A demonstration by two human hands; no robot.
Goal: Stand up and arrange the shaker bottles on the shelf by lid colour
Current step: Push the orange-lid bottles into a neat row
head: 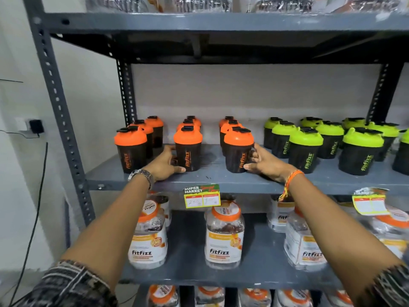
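Observation:
On the grey shelf (pixel 212 180) black shaker bottles stand upright in rows. Orange-lidded ones fill the left half in three columns; green-lidded ones (pixel 305 147) fill the right half. My left hand (pixel 166 165) wraps the lower left side of the front middle orange-lidded bottle (pixel 188 149), thumb along its base. My right hand (pixel 262 162) cups the right side of the front orange-lidded bottle (pixel 238 149) of the third column. Another orange-lidded bottle (pixel 131 149) stands untouched at the front left.
The shelf above (pixel 221 25) hangs low over the bottles. Below, clear Fitfizz jars (pixel 224 238) with orange lids stand on a lower shelf. Yellow price tags (pixel 201 196) hang from the shelf edge. The perforated upright (pixel 59 120) borders the left; a wall socket and cable lie beyond it.

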